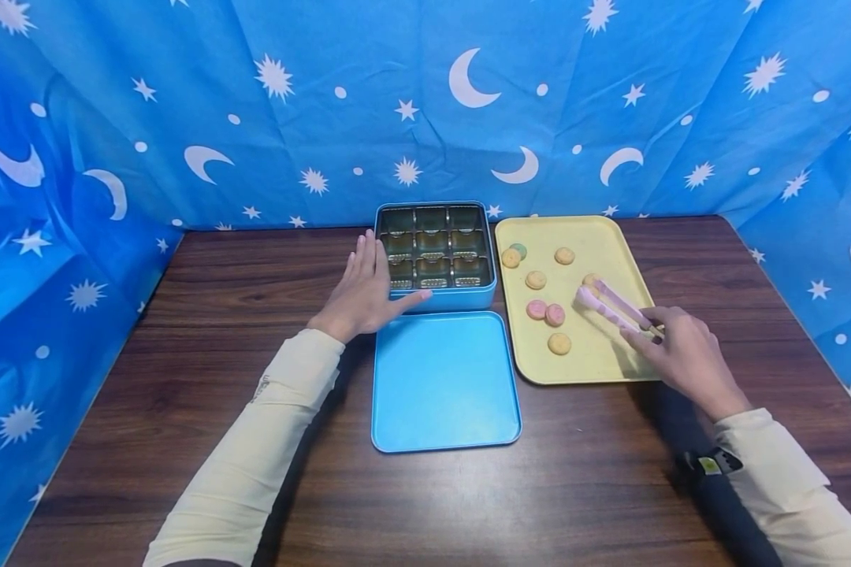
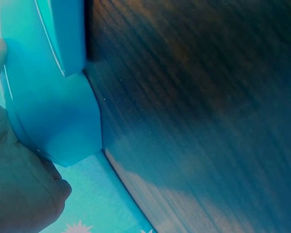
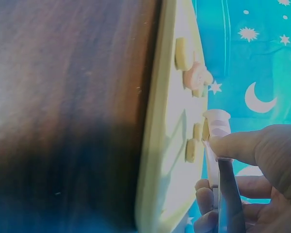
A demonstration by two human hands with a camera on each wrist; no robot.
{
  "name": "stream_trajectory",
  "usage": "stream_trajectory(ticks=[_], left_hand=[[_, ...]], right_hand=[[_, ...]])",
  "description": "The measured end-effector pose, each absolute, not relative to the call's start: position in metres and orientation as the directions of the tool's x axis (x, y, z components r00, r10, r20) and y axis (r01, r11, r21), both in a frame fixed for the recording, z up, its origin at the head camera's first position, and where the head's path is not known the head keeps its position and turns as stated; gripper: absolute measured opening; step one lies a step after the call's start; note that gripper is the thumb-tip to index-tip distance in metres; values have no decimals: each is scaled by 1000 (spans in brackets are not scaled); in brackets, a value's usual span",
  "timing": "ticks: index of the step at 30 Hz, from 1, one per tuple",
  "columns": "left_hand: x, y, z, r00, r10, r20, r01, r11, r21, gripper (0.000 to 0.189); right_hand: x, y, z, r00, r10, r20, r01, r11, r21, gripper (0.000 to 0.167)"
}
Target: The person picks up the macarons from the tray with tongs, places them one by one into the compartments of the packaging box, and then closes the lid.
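My right hand [image 1: 688, 358] grips a pair of tongs [image 1: 610, 311] with pale pink tips over the yellow tray [image 1: 596, 366]. At those tips is a yellow cookie [image 1: 592, 279]; I cannot tell whether they pinch it. Several more yellow cookies [image 1: 559, 343] lie on the tray, with two pink cookies [image 1: 545, 312] and a green cookie [image 1: 518, 250] partly under a yellow one. With straight fingers and thumb spread, my left hand [image 1: 362, 291] rests against the near left corner of a blue tin [image 1: 454, 298]. Inside the tin is a divided insert [image 1: 432, 244] with bare compartments.
A blue lid [image 1: 447, 382] lies flat on the wooden table [image 1: 468, 512], just in front of the tin and left of the tray. Behind the table hangs a blue curtain [image 1: 397, 94] with moons and stars, which also closes off both sides.
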State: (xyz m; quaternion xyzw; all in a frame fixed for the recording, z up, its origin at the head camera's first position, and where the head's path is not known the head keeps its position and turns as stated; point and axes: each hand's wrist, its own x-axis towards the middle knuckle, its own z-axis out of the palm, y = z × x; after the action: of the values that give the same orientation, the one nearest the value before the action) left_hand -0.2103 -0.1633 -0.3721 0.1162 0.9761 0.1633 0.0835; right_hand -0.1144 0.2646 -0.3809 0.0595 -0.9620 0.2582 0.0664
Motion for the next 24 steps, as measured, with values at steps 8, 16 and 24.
stream_trajectory(ticks=[8, 16, 24], left_hand=[[-211, -163, -373, -959, 255, -125, 201, 920, 337, 123], [-210, -163, -373, -959, 256, -120, 204, 920, 334, 123], [-210, -163, -373, -959, 256, -121, 203, 920, 335, 123]], right_hand=[[-122, 253, -368, -979, -102, 176, -178, 846, -502, 46], [-132, 228, -356, -969, -153, 193, -233, 823, -518, 41], [-142, 198, -348, -962, -205, 183, -272, 804, -529, 38]])
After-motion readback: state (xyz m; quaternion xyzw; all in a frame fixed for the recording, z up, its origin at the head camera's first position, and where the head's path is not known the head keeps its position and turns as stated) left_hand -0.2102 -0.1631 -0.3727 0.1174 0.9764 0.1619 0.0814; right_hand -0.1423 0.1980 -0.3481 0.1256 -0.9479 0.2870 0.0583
